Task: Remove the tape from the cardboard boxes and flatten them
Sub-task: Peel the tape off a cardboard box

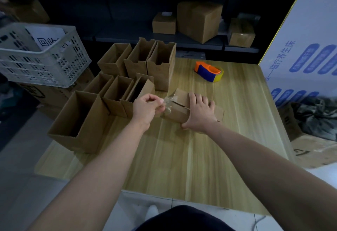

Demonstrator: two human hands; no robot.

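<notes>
Pinching a crumpled strip of clear tape (168,103) btwn thumb and fingers, the left hand (146,109) is curled nearly closed, held just off the left end of a small box (182,110). Tape runs from the fingertips to that end of the box, so it's partly peeled but attached. Right hand (198,112) lies spread flat on top of the box w/ fingers extended and thumb down the near side, pressing it to the table (182,157); not gripping, just holding it down. Box lies on its side near table centre, a flap seam visible btwn the two hands.

Left of the hands, a cluster of open boxes (116,92) stands upright, tops open, packed touching each other in two rows; the biggest one (80,121) sits at the near-left corner, partly overhanging the table edge. Back row of three (145,61) has notched rims.

Tape dispenser (207,71), orange and blue w/ a yellowish roll, sits well apart from the box toward the far right of the table. White plastic crate (36,57) stands off the table at left, on a carton. Behind, a dark shelf (164,39) carries three closed cartons (198,20). A white printed panel (306,48) leans at right.
</notes>
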